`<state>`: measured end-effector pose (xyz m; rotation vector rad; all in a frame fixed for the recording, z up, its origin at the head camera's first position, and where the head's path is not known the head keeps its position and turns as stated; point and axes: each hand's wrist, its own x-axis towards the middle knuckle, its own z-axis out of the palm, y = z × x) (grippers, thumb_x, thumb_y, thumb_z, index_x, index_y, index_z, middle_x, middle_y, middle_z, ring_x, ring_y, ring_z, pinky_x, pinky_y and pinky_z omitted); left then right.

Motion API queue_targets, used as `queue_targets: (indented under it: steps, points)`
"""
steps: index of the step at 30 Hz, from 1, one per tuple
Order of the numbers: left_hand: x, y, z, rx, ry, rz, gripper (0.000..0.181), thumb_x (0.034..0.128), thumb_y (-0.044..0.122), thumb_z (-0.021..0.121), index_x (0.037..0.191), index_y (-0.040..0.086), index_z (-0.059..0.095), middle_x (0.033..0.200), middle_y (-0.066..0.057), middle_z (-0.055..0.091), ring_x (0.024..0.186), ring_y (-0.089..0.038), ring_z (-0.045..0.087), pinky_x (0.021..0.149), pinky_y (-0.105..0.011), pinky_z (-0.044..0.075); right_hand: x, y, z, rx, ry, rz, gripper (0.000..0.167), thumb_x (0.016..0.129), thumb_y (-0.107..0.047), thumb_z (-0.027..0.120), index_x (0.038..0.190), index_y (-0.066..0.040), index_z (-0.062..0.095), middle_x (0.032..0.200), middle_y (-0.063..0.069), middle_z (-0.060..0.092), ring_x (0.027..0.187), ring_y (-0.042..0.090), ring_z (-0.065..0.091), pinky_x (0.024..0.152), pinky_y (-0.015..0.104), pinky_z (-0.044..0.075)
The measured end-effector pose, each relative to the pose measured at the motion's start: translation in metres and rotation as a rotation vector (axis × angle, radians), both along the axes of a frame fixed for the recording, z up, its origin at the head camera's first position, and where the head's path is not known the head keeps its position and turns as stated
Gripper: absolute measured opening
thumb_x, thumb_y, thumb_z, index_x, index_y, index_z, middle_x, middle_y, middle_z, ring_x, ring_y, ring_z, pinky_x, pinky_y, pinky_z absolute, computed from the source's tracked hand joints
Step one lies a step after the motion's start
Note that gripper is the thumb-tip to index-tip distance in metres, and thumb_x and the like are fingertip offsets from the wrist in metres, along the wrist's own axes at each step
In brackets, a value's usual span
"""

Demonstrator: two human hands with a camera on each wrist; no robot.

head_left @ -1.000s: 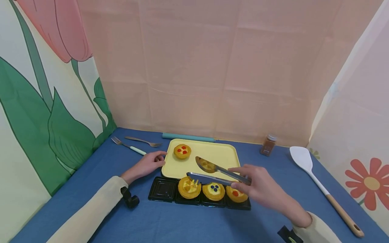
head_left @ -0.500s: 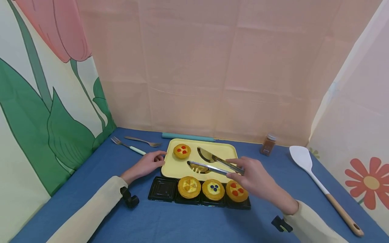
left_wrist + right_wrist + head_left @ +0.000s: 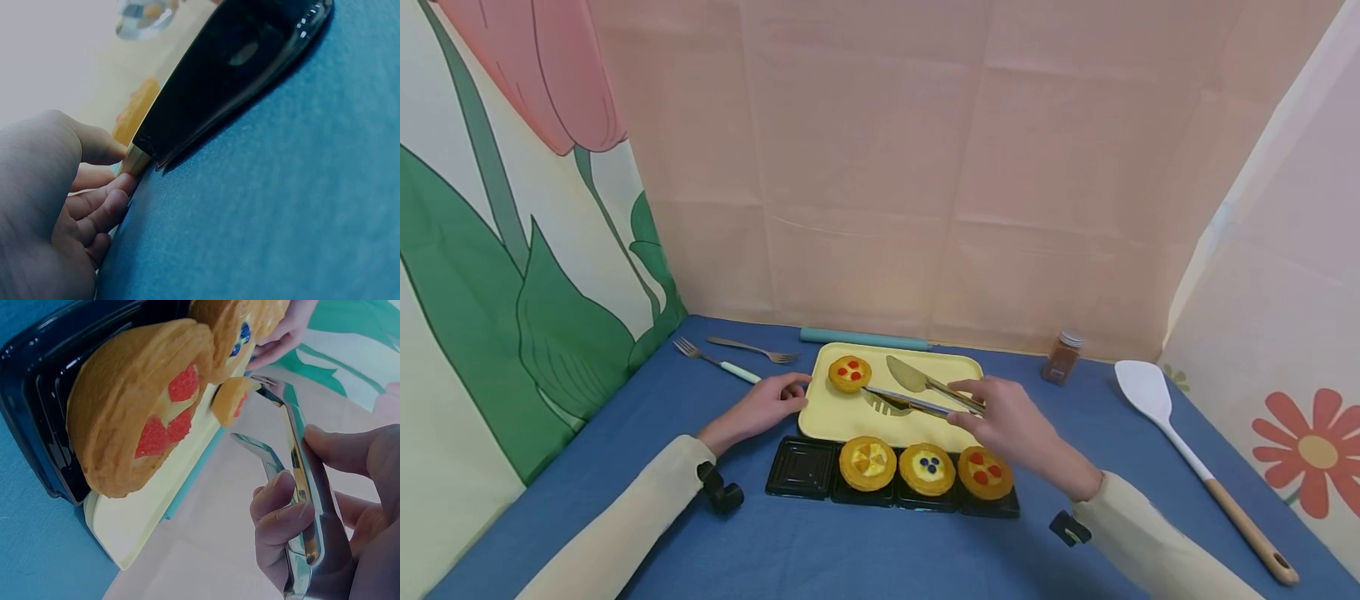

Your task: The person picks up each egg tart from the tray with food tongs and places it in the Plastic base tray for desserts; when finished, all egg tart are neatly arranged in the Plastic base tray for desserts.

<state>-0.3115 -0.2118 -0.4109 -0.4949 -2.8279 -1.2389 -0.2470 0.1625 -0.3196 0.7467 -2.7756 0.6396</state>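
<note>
My left hand [image 3: 765,406] pinches the left edge of the pale yellow tray [image 3: 831,419] between thumb and fingers, as the left wrist view [image 3: 62,206] also shows. In my right hand [image 3: 1015,421] I hold metal serving tongs [image 3: 917,403], their arms spread apart over the tray. One arm ends in a solid rounded blade, the other in a slotted, forked end. A small tart with red toppings [image 3: 850,374] sits at the tray's back left, just beyond the forked tip. Nothing is between the tong ends.
In front of the tray lies a black sectioned container [image 3: 801,467] with three larger tarts [image 3: 927,468]; its left section holds none. Two forks [image 3: 741,371] lie at left, a teal rod [image 3: 865,338] behind. A spice jar [image 3: 1063,358] and white spatula [image 3: 1144,390] are at right.
My right hand has moved the tongs from above the container, away from me and left, over the tray toward the small tart. The left hand has stayed in place.
</note>
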Motion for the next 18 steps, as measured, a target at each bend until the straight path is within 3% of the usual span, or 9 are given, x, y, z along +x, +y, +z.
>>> queue_targets:
  steps: [3,9,11,14,18]
  points:
    - [0.0,0.0,0.0,0.001,-0.005,0.004,0.045,0.0995,0.015,0.061,0.14,-0.002,0.055,0.098,-0.004,0.063,0.084,-0.019,0.056,0.079,-0.037,0.046,-0.006,-0.003,-0.001,0.003,-0.027,-0.004,0.042,0.089,-0.024,0.08,0.126,-0.007,0.072,0.106,0.009,0.073,0.091,0.026,0.069,0.046,0.03,0.042]
    - [-0.001,-0.001,-0.002,0.003,0.001,-0.005,0.045,0.0995,0.015,0.061,0.139,-0.003,0.055,0.097,-0.004,0.063,0.082,-0.019,0.056,0.078,-0.037,0.046,-0.017,-0.013,-0.001,0.049,-0.031,-0.012,0.041,0.088,-0.025,0.08,0.125,-0.007,0.072,0.103,0.005,0.075,0.097,0.028,0.069,0.064,0.031,0.053]
    - [-0.002,-0.002,-0.002,0.004,-0.001,0.0,0.045,0.0995,0.016,0.061,0.14,-0.002,0.055,0.097,-0.003,0.063,0.082,-0.018,0.056,0.078,-0.037,0.046,-0.02,-0.016,-0.001,0.062,-0.033,-0.007,0.041,0.089,-0.025,0.079,0.125,-0.007,0.072,0.083,0.002,0.074,0.096,0.027,0.069,0.063,0.032,0.052]
    - [-0.002,-0.002,-0.003,0.002,0.005,-0.006,0.045,0.0996,0.016,0.061,0.14,-0.003,0.055,0.097,-0.003,0.063,0.082,-0.018,0.055,0.077,-0.037,0.046,-0.024,-0.02,-0.001,0.079,-0.03,0.005,0.041,0.09,-0.026,0.078,0.125,-0.006,0.072,0.057,-0.004,0.06,0.084,0.021,0.068,0.053,0.03,0.044]
    - [-0.002,-0.002,-0.002,0.002,0.005,-0.002,0.045,0.0996,0.016,0.061,0.14,-0.003,0.055,0.098,-0.003,0.063,0.082,-0.018,0.056,0.077,-0.037,0.046,-0.03,-0.026,-0.001,0.083,-0.03,0.02,0.042,0.09,-0.027,0.077,0.126,-0.005,0.071,0.045,-0.006,0.046,0.065,0.013,0.06,0.046,0.028,0.032]
